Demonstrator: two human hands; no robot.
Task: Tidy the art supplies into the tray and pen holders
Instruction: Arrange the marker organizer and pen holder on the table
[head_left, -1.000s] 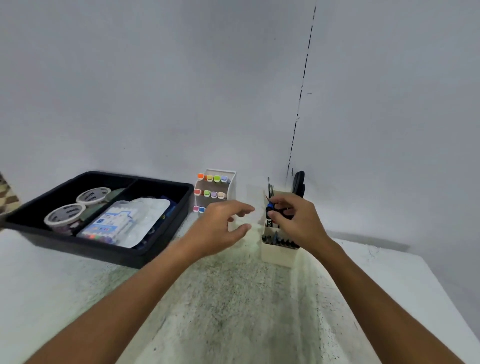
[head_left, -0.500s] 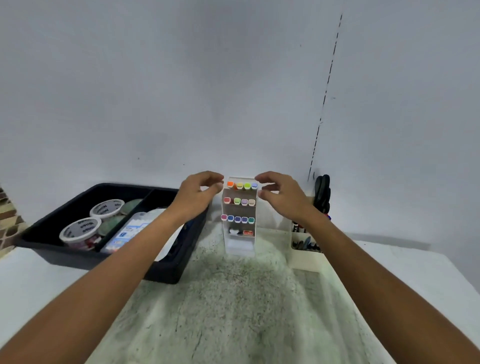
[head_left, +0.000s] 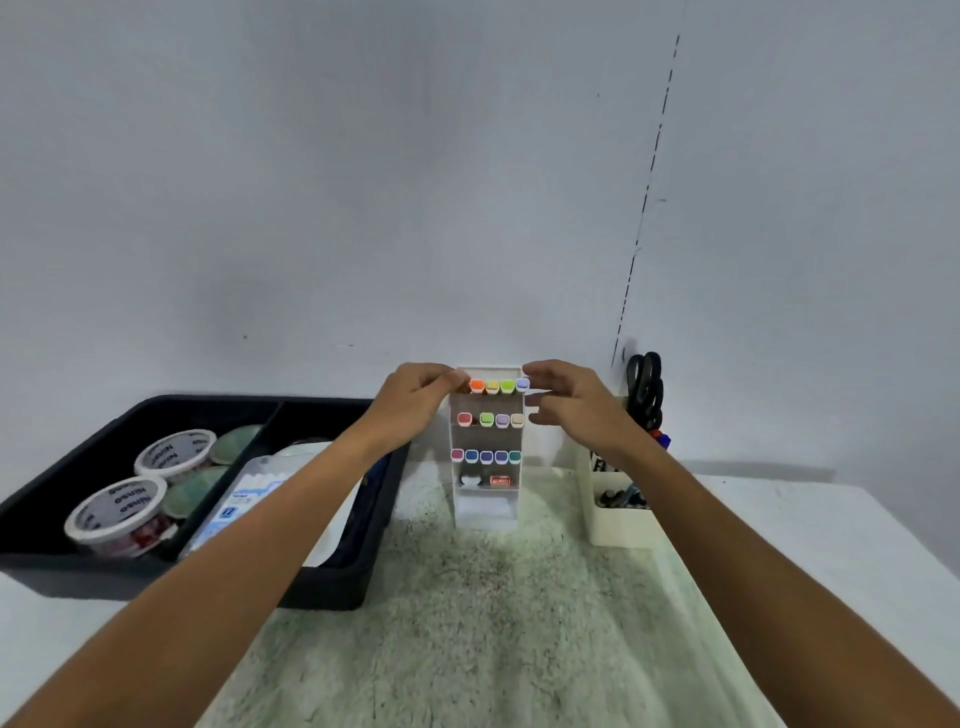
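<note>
Left hand (head_left: 410, 397) and right hand (head_left: 569, 397) grip the top corners of the tiered white plastic marker rack (head_left: 485, 447); fingertips behind it are hidden.

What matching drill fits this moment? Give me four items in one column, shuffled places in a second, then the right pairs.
Items:
1. tape rolls
2. scissors
3. marker rack
4. left hand

Places:
A. standing in the cream pen holder on the right
B. at the rack's top left corner
C. left compartment of the black tray
D. upright at the wall, between tray and pen holder

Pairs: 1-C, 2-A, 3-D, 4-B
</note>
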